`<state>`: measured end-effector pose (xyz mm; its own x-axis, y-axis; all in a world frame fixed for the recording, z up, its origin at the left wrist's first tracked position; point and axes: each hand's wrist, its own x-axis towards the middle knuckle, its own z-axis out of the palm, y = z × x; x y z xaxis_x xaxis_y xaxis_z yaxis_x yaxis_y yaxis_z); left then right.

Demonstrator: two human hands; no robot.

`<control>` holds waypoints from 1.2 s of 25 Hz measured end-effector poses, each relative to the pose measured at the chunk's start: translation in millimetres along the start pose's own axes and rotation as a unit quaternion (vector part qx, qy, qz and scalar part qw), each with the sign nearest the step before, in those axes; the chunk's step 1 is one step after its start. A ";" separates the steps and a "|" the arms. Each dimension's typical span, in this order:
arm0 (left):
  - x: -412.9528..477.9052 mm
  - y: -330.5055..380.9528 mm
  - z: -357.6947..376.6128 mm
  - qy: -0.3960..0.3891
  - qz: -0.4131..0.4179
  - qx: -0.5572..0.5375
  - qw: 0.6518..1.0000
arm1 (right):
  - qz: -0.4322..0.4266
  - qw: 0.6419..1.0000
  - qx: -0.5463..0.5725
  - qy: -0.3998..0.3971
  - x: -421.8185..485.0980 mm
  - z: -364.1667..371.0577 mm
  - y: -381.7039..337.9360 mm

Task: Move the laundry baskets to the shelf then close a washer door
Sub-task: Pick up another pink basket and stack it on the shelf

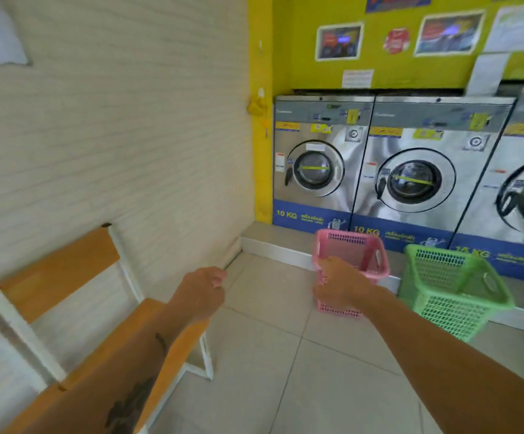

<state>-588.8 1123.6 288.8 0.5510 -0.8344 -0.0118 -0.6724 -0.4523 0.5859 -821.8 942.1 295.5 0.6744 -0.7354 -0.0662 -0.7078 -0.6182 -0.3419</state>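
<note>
Since my right hand (337,285) grips the pink basket (353,267) rim, left of the green basket (451,289), it seems light, stiff; my left hand (205,289) is loosely curled, empty.

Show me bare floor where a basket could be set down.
Open tile lies between the bench and the pink basket. It is crowded along the washer step, where the pink and green basket stand close together.

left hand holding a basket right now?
No, the left hand hangs loosely curled and empty above the bench, while the right hand grips the pink basket rim.
</note>
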 end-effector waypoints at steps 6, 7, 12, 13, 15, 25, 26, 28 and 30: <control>177.0 61.0 41.2 -0.007 0.083 -0.061 0.995 | 0.076 0.997 0.023 0.023 109.4 -49.1 78.1; 206.8 70.9 48.2 -0.005 0.096 -0.054 0.994 | 0.091 0.995 0.030 0.037 123.4 -56.8 91.1; 320.7 130.8 103.1 -0.060 0.139 -0.017 0.988 | 0.146 0.987 0.028 0.065 172.6 -79.5 171.0; 337.9 144.0 116.5 -0.070 0.146 -0.015 0.987 | 0.160 0.984 0.035 0.071 181.0 -81.7 190.5; 372.6 169.7 145.1 -0.085 0.169 -0.025 0.982 | 0.198 0.976 0.046 0.082 203.4 -87.8 234.3; 551.8 255.8 277.5 -0.128 0.101 -0.008 0.987 | 0.228 0.970 0.065 0.055 382.1 -121.9 440.5; 568.0 258.3 289.8 -0.129 0.094 -0.011 0.987 | 0.224 0.971 0.066 0.048 401.6 -119.7 455.7; 598.9 258.0 312.3 -0.137 0.083 -0.001 0.987 | 0.223 0.973 0.056 0.023 436.3 -109.6 481.2; 637.2 254.3 338.1 -0.150 0.078 0.019 0.985 | 0.226 0.973 0.046 -0.003 474.1 -95.8 507.9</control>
<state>-575.9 370.4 156.3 0.2726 -0.9477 -0.1661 -0.7586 -0.3179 0.5687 -881.7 252.9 180.3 0.2994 -0.9245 -0.2359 -0.9108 -0.2032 -0.3593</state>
